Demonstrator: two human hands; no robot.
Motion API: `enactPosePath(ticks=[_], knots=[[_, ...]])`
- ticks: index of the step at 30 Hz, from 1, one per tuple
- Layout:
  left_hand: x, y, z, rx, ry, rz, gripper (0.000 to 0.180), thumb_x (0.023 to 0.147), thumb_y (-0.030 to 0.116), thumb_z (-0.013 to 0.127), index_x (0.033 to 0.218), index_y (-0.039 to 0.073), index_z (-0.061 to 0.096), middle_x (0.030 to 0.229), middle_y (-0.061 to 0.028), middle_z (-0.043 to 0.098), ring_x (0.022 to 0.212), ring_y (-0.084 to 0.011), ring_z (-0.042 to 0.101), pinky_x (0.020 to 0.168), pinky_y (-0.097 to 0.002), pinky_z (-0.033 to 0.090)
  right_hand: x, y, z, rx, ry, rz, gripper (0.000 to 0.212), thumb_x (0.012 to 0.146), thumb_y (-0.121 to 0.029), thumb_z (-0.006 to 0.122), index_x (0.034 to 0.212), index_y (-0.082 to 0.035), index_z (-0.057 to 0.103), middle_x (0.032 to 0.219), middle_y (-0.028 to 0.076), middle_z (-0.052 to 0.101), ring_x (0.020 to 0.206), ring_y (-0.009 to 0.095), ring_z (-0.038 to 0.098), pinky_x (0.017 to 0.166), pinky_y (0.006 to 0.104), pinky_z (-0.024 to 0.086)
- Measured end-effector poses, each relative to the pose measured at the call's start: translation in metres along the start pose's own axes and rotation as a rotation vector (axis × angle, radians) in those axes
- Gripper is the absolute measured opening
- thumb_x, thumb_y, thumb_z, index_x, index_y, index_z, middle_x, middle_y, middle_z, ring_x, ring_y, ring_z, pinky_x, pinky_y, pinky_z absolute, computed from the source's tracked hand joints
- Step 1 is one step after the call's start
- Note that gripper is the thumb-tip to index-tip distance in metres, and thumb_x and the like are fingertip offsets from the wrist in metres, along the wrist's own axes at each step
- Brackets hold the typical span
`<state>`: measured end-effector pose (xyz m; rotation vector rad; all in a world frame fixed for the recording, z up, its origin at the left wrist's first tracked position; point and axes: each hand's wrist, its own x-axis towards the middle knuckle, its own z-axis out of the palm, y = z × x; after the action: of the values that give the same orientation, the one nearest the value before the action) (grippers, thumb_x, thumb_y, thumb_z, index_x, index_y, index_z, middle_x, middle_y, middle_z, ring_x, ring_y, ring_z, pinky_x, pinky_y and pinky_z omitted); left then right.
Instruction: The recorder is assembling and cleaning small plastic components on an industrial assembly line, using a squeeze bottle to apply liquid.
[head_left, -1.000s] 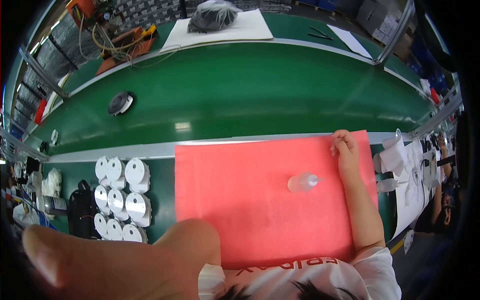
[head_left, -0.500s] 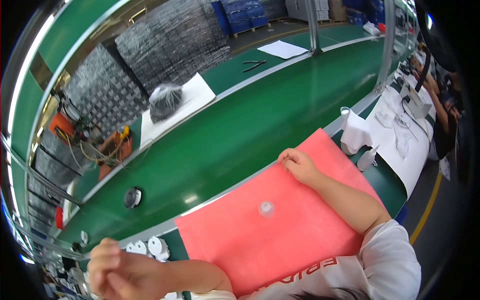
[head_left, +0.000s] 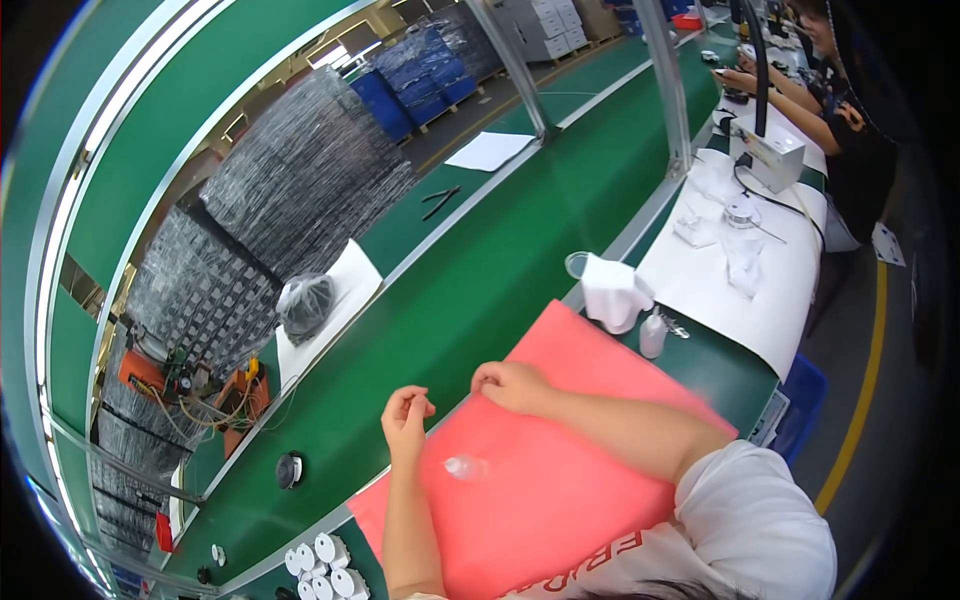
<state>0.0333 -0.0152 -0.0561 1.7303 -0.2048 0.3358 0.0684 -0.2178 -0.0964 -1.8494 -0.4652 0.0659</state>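
Observation:
A pink mat (head_left: 560,510) lies in front of me. My left hand (head_left: 405,418) is raised over its far left edge, fingers curled and thumb drawn in toward them. Close by on the right, my right hand (head_left: 512,386) is at the mat's far edge with its fingers folded under. What either hand holds, if anything, is hidden or too small to make out. Nearer to me than both hands, a small clear plastic bottle (head_left: 466,467) lies on the mat; neither hand touches it.
Beyond the mat runs a green conveyor belt (head_left: 430,320) carrying a black round part (head_left: 289,470). White round parts (head_left: 325,570) cluster at lower left. A cloth-draped container (head_left: 612,292) and a dropper bottle (head_left: 653,335) stand right. A co-worker (head_left: 850,140) sits farther along.
My left hand has come from the lower left, up and right, near my right hand. The view has shifted, so the belt and bench appear displaced. The clear bottle remains on the mat.

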Motion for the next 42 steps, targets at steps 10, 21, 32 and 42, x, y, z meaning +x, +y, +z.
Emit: enactPosePath(ticks=[10,21,32,42], knots=[[-0.007,-0.056,0.016,0.198,0.087,-0.051,0.008,0.081,0.001,0.051,0.084,0.0,0.059,0.065,-0.0015,0.054,0.057,-0.0067,0.049,0.053,-0.0201,0.039,0.0,0.001,0.003,0.025,-0.006,-0.025,0.014,0.078,-0.02,0.05,0.085,-0.012,0.06,0.078,0.002,0.063,0.073,0.019,0.06,0.063,0.032,0.046],[-0.011,-0.046,0.03,0.725,0.018,0.262,0.009,0.073,0.005,0.055,0.079,0.003,0.061,0.073,-0.0106,0.06,0.061,-0.0218,0.057,0.056,-0.031,0.045,0.001,0.007,0.006,0.035,-0.013,-0.054,0.014,0.078,-0.02,0.05,0.085,-0.012,0.06,0.078,0.003,0.063,0.074,0.02,0.06,0.064,0.0328,0.046],[-0.011,-0.035,0.03,0.679,-0.045,0.182,0.007,0.073,0.004,0.056,0.078,0.002,0.061,0.068,-0.0097,0.055,0.059,-0.0215,0.054,0.056,-0.0306,0.043,-0.001,0.004,0.004,-0.026,-0.031,-0.054,0.014,0.077,-0.016,0.049,0.085,-0.011,0.06,0.078,0.004,0.062,0.072,0.019,0.059,0.063,0.032,0.045],[-0.01,-0.032,0.028,0.636,-0.096,0.158,0.008,0.073,0.002,0.056,0.078,0.002,0.061,0.068,-0.0088,0.054,0.059,-0.0195,0.052,0.055,-0.0291,0.042,-0.002,0.002,0.005,-0.065,-0.011,-0.081,0.014,0.077,-0.015,0.049,0.084,-0.011,0.06,0.075,0.005,0.062,0.07,0.021,0.059,0.061,0.0345,0.045]])
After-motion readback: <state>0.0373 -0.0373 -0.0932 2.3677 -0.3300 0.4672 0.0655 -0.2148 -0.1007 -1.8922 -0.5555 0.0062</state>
